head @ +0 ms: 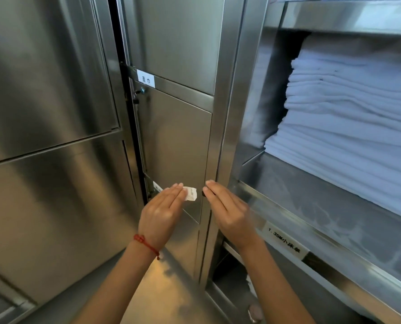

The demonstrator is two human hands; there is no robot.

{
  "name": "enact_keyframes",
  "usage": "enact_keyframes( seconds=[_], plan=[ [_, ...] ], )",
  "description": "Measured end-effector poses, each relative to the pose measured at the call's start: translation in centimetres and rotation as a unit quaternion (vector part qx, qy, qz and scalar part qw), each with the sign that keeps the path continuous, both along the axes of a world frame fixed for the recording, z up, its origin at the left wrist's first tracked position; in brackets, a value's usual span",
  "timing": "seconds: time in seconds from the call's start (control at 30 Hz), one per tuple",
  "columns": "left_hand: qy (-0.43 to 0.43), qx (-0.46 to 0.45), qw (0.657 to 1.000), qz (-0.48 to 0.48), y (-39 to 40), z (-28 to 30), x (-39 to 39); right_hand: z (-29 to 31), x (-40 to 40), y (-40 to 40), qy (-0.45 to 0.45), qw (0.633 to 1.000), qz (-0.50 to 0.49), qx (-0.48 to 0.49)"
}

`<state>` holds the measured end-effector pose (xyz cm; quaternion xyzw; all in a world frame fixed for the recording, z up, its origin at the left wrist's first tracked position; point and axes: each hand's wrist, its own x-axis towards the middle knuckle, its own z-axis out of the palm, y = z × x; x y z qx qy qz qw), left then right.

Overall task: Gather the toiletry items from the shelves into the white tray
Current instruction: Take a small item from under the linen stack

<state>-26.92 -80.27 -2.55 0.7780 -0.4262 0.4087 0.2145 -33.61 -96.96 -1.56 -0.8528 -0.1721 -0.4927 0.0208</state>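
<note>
Taking the narrow steel cabinet door (178, 146) at centre as the landmark: left of it stand broad steel panels (49, 90), shut and featureless; on the rail above the door sits a small white label (145, 78), and just below that label, at the door's left edge, a small latch or lock (140, 91) shows.

In front of the door's lower part the left hand (163, 208), with a red cord (146, 245) at its wrist, pinches a small white slip or sachet (190, 193) at its fingertips; its print is too small to read, so I cannot tell whether it is a toiletry item. The right hand (227, 210) rises at the door's right edge, fingers loosely together and holding nothing that I can see; it probably reaches there to pull the door open by its edge, while the left keeps the slip clear.

Right of the door an open shelf (311, 206) carries a stack of folded white linen (349, 113), cut off by the frame; a blurred label (284, 243) fronts the shelf's rail.

The white tray is nowhere in view; what lies behind the door is hidden.
</note>
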Motion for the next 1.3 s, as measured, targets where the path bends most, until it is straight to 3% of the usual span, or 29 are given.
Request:
enact_keyframes(
  seconds=[0.17,0.67,1.3],
  plan=[
    [-0.023,-0.003,0.999,0.038,3.8,-0.1,0.9,0.6,1.8,3.3,-0.026,0.999,0.032,-0.001],
    [-0.051,-0.010,0.967,0.251,13.6,1.0,0.4,1.8,9.5,12.4,-0.073,0.964,0.253,0.026],
    [-0.028,0.001,0.877,0.480,18.4,1.5,-5.0,0.2,13.3,20.6,-0.058,0.883,0.466,-0.011]
  ],
)
